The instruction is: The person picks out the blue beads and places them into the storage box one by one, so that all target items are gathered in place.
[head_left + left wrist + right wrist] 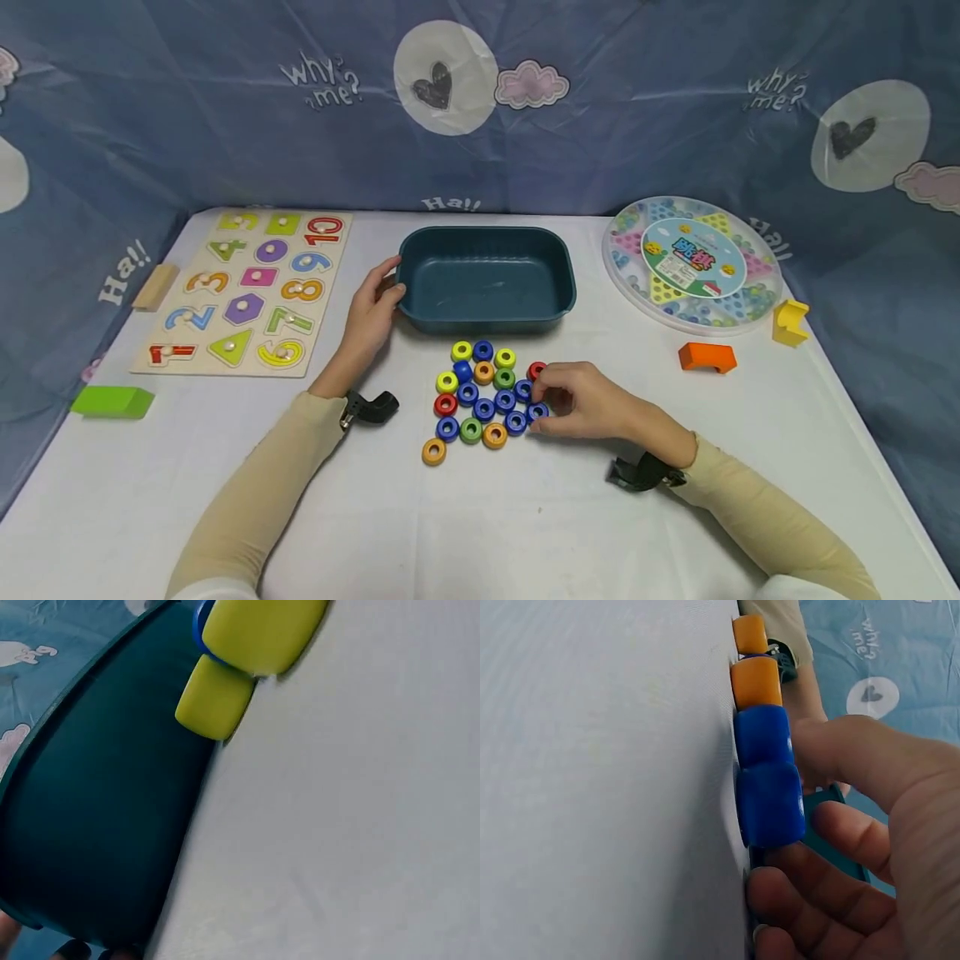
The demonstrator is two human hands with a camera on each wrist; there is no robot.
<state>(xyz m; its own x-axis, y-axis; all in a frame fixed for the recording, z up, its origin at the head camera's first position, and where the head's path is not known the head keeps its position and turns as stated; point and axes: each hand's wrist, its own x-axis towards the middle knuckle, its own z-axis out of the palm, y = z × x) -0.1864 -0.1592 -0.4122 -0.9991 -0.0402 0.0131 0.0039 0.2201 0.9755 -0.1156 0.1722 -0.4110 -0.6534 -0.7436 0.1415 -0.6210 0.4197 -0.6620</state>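
Observation:
My left hand (372, 307) grips the left end of a dark teal bin (487, 326), fingers and thumb at its rim. In the left wrist view only fingertips (75, 949) show, beside the bin's end. At the right edge of a cluster of ring-shaped beads, my right hand (588, 402) has its thumb and index finger around a blue bead (537, 412). The right wrist view shows two blue beads (771, 804) close by the thumb and curled fingers. Blue, yellow, green, red and orange beads (494, 435) lie in front of the bin. The bin's inside shows no beads.
A number-and-shape puzzle board (292, 361) lies at the left, near a green block (112, 402) and a wooden block (156, 287). At the right are a round game box (693, 258), an orange block (707, 357) and a yellow block (790, 323).

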